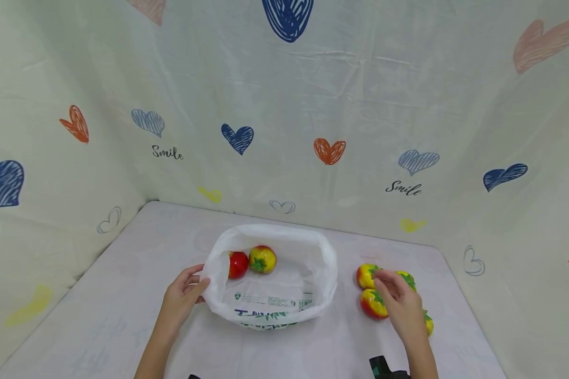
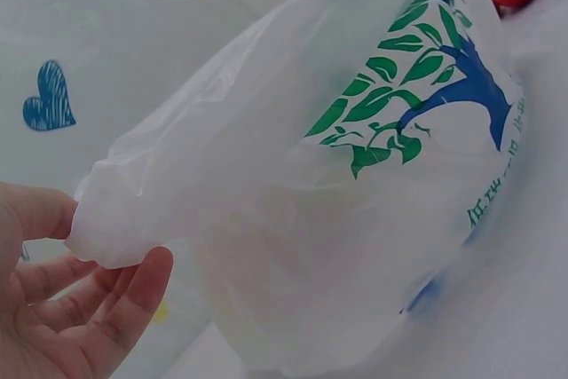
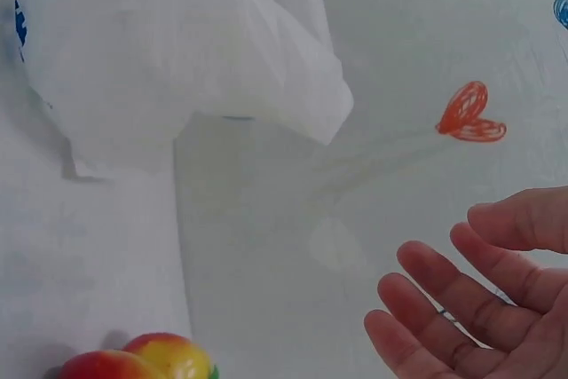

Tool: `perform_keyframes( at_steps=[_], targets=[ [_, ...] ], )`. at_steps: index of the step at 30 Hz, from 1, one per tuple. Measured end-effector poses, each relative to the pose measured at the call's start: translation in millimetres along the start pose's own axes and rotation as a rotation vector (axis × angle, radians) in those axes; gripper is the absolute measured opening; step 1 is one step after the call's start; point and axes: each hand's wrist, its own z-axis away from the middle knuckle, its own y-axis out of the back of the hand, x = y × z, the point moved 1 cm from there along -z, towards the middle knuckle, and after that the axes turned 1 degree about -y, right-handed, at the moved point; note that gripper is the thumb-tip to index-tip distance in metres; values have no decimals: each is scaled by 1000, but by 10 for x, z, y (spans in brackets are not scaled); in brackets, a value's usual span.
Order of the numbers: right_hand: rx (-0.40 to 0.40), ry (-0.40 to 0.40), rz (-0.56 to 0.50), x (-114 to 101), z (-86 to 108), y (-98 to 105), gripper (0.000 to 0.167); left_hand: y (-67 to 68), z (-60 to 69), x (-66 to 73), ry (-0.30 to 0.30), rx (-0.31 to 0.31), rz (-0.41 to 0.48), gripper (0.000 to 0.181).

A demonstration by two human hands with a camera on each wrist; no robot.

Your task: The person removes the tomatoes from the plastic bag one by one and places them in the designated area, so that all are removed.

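While left hand [image 1: 185, 290] pinches bag [image 1: 330, 266], mouth faces up — long axis sideways — right hand [image 1: 401, 301] loosely spread near fruit [image 1: 373, 305].

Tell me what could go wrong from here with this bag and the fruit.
The thin white plastic bag is held only at its left rim by the bare left hand, so its unheld right side might sag inward.

Glossy, round red-and-yellow fruits lie loose beside it, close together near the bare right hand, so a careless reach could set one rolling.
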Motion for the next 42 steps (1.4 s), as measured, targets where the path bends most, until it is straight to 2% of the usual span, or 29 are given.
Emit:
perform_keyframes(
  at_steps=[7, 11, 14, 19, 21, 26, 30, 31, 36, 37, 38, 42],
  targets=[
    [-119, 172, -29, -208, -110, -48, 28, 11, 7, -15, 1, -4, 13, 60],
    [-186, 268, -39, -346, -187, -110, 26, 11, 20, -9, -22, -8, 22, 69],
    [-257, 318, -20, -440, -257, -165, 26, 17, 74, 82, -44, -12, 16, 73],
    [-385, 406, 26, -601, -368, -257, 25, 51, 210, 352, -71, -32, 24, 57],
    [-436, 434, 39, -663, -410, -294, 25, 46, 191, 320, -73, -30, 23, 59],
    [-575, 477, 28, -805, -514, -405, 29, 9, 40, 46, -32, -12, 7, 69],
    [-670, 524, 27, -926, -569, -522, 30, 5, 19, 23, -19, -9, 4, 62],
    [-687, 542, 31, -951, -579, -556, 30, 26, 63, 92, -53, -30, 38, 58],
    [-786, 566, 66, -1071, -617, -752, 32, 40, 90, 137, -78, -38, 31, 62],
    [-802, 562, 80, -1094, -621, -792, 33, 47, 128, 206, -75, -36, 34, 63],
    [-818, 559, 93, -1120, -624, -830, 34, 38, 134, 231, -42, -21, -3, 66],
    [-865, 574, 149, -1169, -641, -996, 37, 80, 357, 675, -15, -31, -4, 59]
  ],
)
